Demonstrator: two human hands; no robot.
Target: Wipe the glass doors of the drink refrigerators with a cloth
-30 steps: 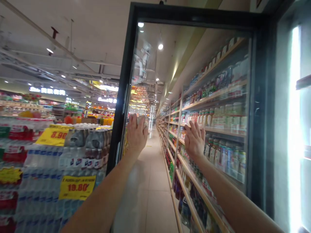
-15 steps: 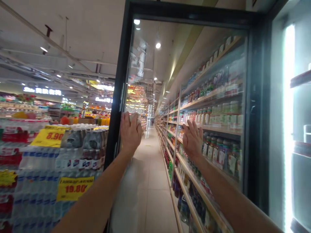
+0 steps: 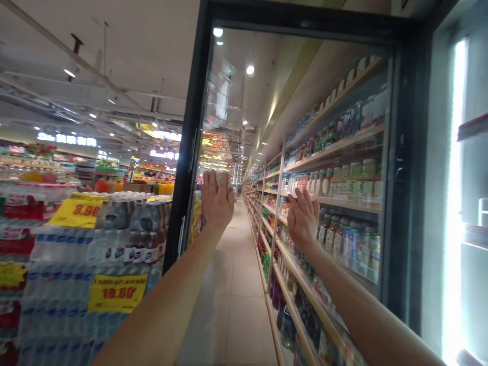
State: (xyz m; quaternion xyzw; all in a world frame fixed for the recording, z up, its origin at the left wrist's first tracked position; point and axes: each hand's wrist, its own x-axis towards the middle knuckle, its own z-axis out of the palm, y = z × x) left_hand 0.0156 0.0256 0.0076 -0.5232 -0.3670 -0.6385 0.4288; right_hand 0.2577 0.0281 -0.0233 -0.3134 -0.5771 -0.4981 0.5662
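A glass door point(image 3: 297, 28) with a dark frame stands swung out in front of me. My left hand point(image 3: 217, 201) lies against the pane near its left edge, fingers stretched upward and fairly close together. A pale patch shows behind its fingertips; whether it is a thin cloth or a reflection I cannot tell. Farther right, my right hand point(image 3: 304, 217) rests at the glass with its fingers spread and nothing visible in them. Both palms face away from me and are hidden.
At the right is a lit cooler interior with a bright light strip point(image 3: 455, 203). Through or in the glass appear shelves of bottles point(image 3: 354, 178) and a tiled aisle floor point(image 3: 244, 274). Stacked packs of bottled drinks point(image 3: 57, 284) with yellow price signs point(image 3: 118, 293) stand at the left.
My left hand has slid right along the pane, away from the door's left frame, and slightly up. The right hand stays in nearly the same place.
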